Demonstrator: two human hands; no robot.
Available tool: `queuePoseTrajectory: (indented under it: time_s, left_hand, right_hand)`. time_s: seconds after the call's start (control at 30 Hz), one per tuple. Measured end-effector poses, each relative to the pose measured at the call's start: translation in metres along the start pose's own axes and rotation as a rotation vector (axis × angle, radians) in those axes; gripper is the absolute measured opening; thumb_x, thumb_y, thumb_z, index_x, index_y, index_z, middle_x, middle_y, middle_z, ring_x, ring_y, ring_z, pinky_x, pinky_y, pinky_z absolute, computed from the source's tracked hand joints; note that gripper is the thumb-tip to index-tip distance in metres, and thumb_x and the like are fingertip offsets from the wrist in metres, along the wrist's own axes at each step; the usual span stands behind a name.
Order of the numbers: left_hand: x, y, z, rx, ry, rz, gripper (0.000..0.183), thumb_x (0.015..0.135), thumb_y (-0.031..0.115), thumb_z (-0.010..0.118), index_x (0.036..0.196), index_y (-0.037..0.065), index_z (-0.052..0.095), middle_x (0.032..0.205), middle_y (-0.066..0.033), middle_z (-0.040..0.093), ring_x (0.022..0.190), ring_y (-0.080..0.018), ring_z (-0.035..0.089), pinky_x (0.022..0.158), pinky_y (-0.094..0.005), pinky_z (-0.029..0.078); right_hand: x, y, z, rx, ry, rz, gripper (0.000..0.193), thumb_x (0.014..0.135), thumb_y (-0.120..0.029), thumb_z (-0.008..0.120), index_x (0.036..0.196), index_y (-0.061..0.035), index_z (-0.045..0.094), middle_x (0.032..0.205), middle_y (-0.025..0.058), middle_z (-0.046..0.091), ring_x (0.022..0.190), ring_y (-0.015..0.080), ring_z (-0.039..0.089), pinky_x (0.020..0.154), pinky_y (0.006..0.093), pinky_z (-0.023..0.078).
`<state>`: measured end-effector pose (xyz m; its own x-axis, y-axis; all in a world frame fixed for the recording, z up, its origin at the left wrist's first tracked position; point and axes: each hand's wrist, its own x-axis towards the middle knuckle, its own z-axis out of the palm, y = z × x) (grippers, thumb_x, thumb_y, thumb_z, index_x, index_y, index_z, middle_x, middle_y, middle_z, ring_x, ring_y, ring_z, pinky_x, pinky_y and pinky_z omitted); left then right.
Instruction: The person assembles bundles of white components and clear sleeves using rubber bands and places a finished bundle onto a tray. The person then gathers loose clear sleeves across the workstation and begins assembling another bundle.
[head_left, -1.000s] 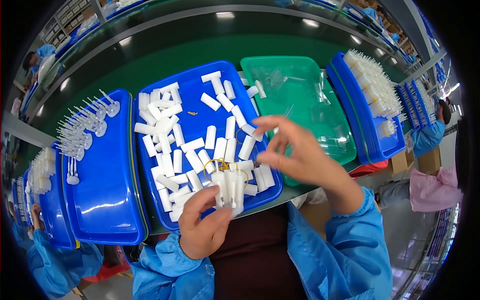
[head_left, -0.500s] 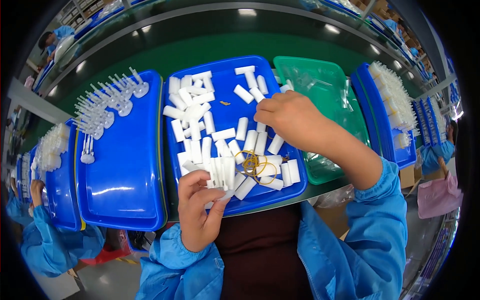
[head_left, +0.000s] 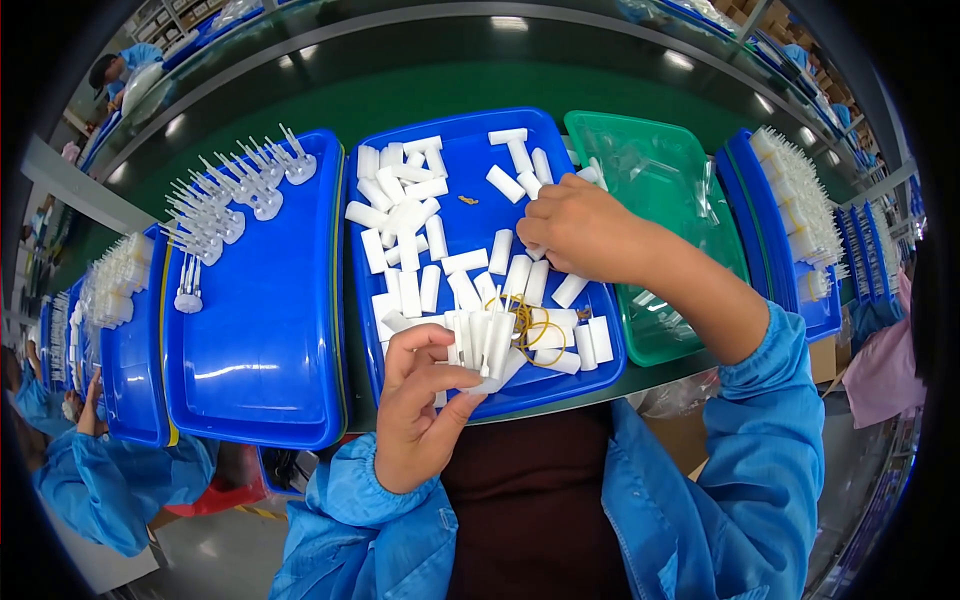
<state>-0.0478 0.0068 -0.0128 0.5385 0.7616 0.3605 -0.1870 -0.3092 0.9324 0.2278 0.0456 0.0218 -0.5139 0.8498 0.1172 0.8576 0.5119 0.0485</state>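
Note:
My left hand [head_left: 425, 400] grips the base of a clear plastic piece [head_left: 487, 384] near the front edge of the middle blue tray [head_left: 470, 235]. Several white cylinders [head_left: 478, 338] stand upright on this piece, and a thin stem shows among them. My right hand [head_left: 590, 230] reaches over the tray's right side, fingers pinched together and pointing down. A white cylinder [head_left: 536, 252] shows under its fingertips, mostly hidden by them. Many loose white cylinders [head_left: 405, 215] lie about the tray. Yellow rubber bands [head_left: 535, 325] lie tangled on some of them.
To the left, a blue tray [head_left: 250, 370] bears clear stemmed pieces [head_left: 265, 195] along its far part. A green tray [head_left: 655, 335] with clear plastic bits adjoins on the right. Beyond it, stacked blue trays [head_left: 765, 240] hold white cylinder bundles [head_left: 790, 200]. A co-worker's sleeve [head_left: 110, 480] is at left.
My left hand has shifted slightly right with the clear piece, which now stands more upright. The right hand has moved slightly over the tray, its fingers now down by a cylinder. The view has shifted a little.

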Motion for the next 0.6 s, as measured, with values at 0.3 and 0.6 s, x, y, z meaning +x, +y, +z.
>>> queuePoseTrajectory:
  time_s: [0.3,0.6]
  left_hand:
    - [0.001,0.008,0.004,-0.190,-0.022,-0.106,0.022,0.081,-0.011,0.060,0.098,0.001,0.060,0.133,-0.0155,0.030,0.101,-0.0222,0.059,0.086,-0.0305,0.050]
    - [0.004,0.009,0.007,-0.339,-0.053,-0.156,0.018,0.082,-0.009,0.062,0.097,0.000,0.059,0.131,-0.0150,0.033,0.104,-0.0210,0.059,0.086,-0.0291,0.051]
  right_hand:
    - [0.000,-0.009,-0.024,0.153,0.170,0.143,0.018,0.066,-0.006,0.068,0.081,-0.0103,0.059,0.096,0.0054,0.062,0.080,0.0229,0.063,0.069,0.0351,0.050]
    - [-0.022,-0.033,-0.037,0.347,0.336,0.111,0.021,0.064,0.001,0.069,0.079,-0.0068,0.056,0.103,0.0072,0.059,0.083,0.0231,0.063,0.065,0.0309,0.053]
